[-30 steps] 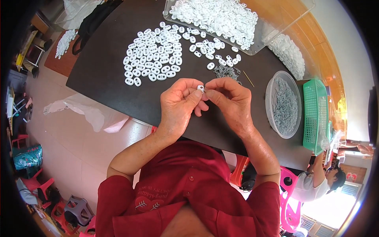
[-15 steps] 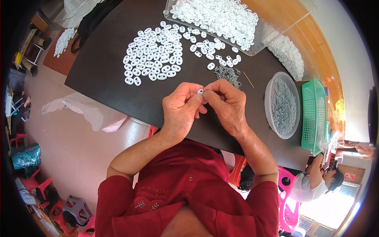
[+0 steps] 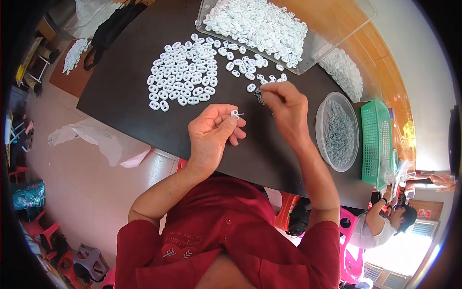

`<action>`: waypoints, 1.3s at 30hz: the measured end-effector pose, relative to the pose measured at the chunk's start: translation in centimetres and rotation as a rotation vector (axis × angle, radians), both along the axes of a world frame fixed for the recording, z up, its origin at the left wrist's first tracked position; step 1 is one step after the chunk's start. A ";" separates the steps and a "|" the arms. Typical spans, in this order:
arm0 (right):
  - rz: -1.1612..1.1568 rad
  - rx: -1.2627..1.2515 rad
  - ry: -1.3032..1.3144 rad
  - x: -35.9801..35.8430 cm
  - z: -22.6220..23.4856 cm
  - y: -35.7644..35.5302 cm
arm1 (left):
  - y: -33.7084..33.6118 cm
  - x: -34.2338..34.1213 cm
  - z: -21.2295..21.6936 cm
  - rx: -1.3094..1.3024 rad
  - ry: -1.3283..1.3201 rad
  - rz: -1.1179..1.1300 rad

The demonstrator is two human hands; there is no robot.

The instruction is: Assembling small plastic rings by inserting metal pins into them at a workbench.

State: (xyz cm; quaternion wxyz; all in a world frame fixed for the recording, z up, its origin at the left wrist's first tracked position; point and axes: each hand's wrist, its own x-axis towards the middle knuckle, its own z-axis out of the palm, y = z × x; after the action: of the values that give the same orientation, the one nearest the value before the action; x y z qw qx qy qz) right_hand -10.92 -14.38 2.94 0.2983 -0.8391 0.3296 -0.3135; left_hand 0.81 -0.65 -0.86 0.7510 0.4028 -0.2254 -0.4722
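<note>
My left hand (image 3: 210,137) pinches a small white oval plastic piece (image 3: 234,113) between thumb and fingers, above the near part of the table. A thin grey screw (image 3: 241,114) sticks out of its right side. Over the small heap of grey screws (image 3: 258,95), my right hand (image 3: 291,111) is bent down with thumb and fingertips drawn together. The hand covers most of that heap, and whatever may be between its fingertips cannot be made out. Loose white two-holed pieces (image 3: 248,65) lie just beyond the heap.
Many white pieces (image 3: 180,74) lie spread at left on the dark table (image 3: 125,103). A clear bin (image 3: 301,72) of white pieces stands at the back. On the right are a round tub (image 3: 338,168) of grey screws and a green basket (image 3: 375,144). Another person (image 3: 380,224) sits beyond.
My right hand has let go of the white piece and moved up and right to the screw heap. My left hand keeps the piece, now with the screw visible, and has shifted slightly left.
</note>
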 end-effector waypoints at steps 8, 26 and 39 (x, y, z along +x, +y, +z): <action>0.119 -0.564 0.351 2.4 -0.8 -2.1 | -0.1 0.3 0.0 0.005 0.006 0.023; 0.223 0.478 -0.058 0.7 1.3 1.2 | 0.1 0.6 0.3 0.013 0.034 0.015; 0.134 0.802 -0.212 -0.4 1.0 3.0 | 0.5 0.4 1.1 0.044 -0.050 0.006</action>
State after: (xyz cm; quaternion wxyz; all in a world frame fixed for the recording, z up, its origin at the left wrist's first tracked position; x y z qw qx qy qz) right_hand -11.28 -11.37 3.95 0.6532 -0.6393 0.3378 -0.2247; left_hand 1.24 -0.13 0.25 0.7374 0.4317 -0.2325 -0.4646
